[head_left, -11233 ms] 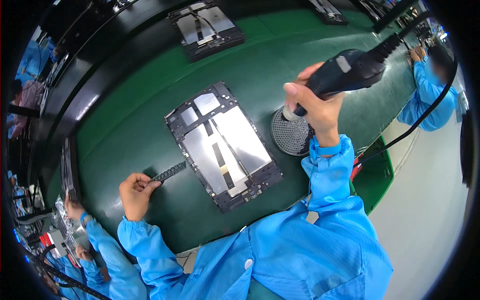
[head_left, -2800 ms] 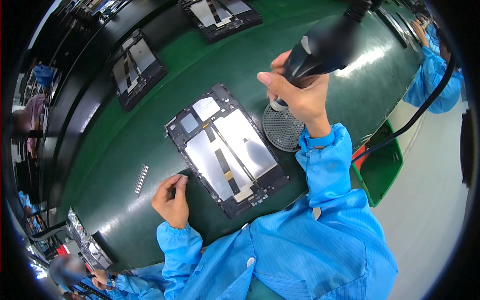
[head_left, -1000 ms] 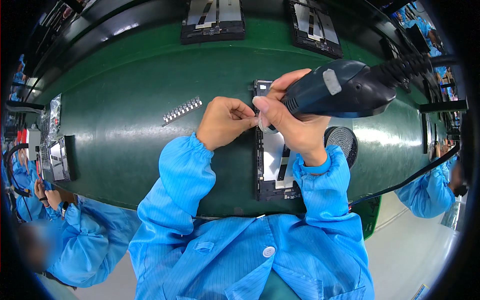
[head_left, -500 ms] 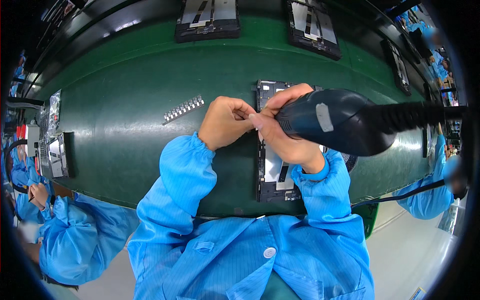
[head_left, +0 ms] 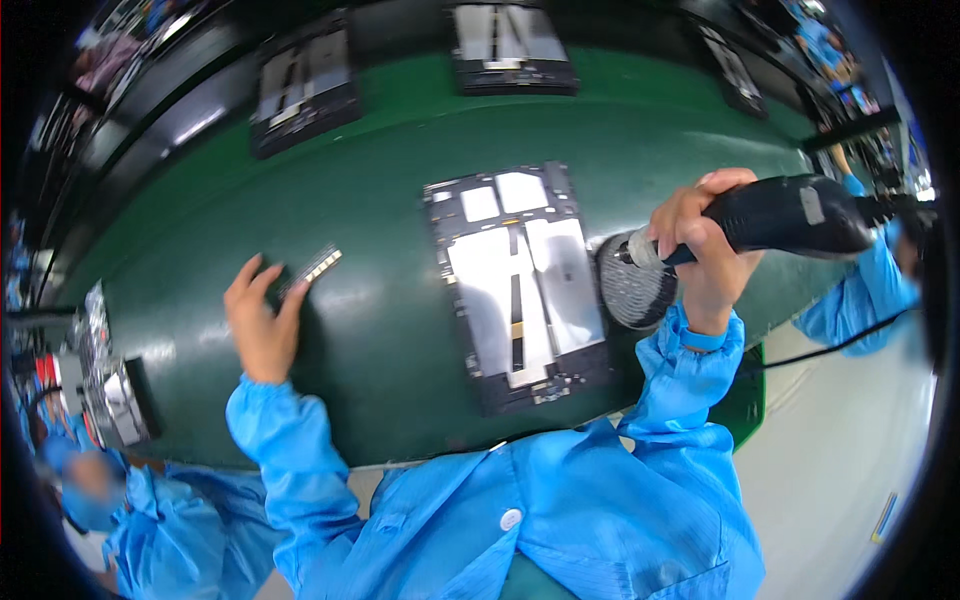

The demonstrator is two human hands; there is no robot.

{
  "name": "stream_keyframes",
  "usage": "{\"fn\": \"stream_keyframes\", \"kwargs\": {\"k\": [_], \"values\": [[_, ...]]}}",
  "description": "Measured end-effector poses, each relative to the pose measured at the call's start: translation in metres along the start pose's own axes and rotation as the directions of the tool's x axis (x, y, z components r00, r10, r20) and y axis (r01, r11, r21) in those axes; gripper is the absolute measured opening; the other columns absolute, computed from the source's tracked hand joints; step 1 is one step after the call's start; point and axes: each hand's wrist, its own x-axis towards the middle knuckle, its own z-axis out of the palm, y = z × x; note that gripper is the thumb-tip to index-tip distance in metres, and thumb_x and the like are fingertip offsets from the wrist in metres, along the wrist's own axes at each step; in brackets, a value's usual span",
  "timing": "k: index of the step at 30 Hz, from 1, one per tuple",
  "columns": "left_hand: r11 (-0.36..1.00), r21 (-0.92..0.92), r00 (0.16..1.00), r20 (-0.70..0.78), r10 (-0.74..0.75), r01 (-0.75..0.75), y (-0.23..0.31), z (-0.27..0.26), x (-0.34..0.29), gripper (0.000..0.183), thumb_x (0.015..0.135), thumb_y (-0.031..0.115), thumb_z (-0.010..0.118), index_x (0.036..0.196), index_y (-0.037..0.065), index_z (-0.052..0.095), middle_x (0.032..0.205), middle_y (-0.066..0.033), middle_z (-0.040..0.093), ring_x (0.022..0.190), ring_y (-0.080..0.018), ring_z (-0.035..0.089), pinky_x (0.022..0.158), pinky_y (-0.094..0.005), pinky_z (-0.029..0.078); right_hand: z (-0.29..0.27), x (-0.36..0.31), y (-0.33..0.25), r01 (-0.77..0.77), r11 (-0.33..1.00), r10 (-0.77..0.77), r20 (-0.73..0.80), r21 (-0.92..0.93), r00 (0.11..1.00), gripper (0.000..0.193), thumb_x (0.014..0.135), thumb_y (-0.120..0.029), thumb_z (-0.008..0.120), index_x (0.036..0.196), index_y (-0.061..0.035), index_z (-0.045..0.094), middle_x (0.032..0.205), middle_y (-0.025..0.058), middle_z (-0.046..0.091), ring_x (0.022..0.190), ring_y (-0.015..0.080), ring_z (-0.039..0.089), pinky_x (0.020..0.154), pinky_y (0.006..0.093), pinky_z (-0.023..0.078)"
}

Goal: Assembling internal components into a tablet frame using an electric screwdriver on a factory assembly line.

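Take the uncovered tablet-like device [head_left: 483, 290], flat on the green counter [head_left: 385, 350], as your landmark. The small-parts strip [head_left: 322, 264] lies on the counter to its left, well apart from it, level with its upper middle. The strip's long axis slants: its far end points away from you and toward the device, its near end toward your left thumb. Your left hand [head_left: 265, 325] is much the nearer one, farther left of the device than the strip is. From that grip, the strip lies ahead and to the right, its near end by your thumb tip; blur hides whether they touch. The left grip is spread wide, thumb well apart from the fingers, with nothing visibly held. Right of the device, your right hand [head_left: 705, 245] is wrapped around a black corded tool [head_left: 785, 218], its nose toward the round perforated dish [head_left: 640, 305] just beside the device's right edge.
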Motion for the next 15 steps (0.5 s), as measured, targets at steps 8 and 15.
{"fn": "stream_keyframes", "kwargs": {"k": [8, 15], "values": [[0.962, -0.264, 0.972, 0.200, 0.124, -0.068, 0.028, 0.000, 0.008, 0.022, 0.064, 0.004, 0.077, 0.080, 0.000, 0.062, 0.086, -0.0081, 0.060, 0.083, -0.0228, 0.054, 0.074, -0.0325, 0.044, -0.031, -0.007, 0.018, -0.102, 0.994, 0.087, -0.248, -0.050, 0.965, 0.026, 0.069, 0.008, 0.071, 0.089, -0.0003, 0.056, 0.065, 0.0072, 0.059, 0.050, 0.0133, 0.057, 0.045, 0.0245, 0.045], [0.975, -0.217, 0.952, 0.305, 0.020, 0.049, 0.055, -0.005, 0.008, 0.032, 0.058, 0.003, 0.080, 0.084, 0.001, 0.061, 0.087, -0.0025, 0.053, 0.069, -0.0140, 0.047, 0.057, -0.0259, 0.039, -0.032, -0.002, 0.029, -0.112, 0.984, 0.090, -0.158, -0.138, 0.983, 0.028, 0.071, 0.008, 0.070, 0.093, 0.0004, 0.054, 0.064, 0.0079, 0.058, 0.050, 0.0147, 0.057, 0.045, 0.0256, 0.045]]}}
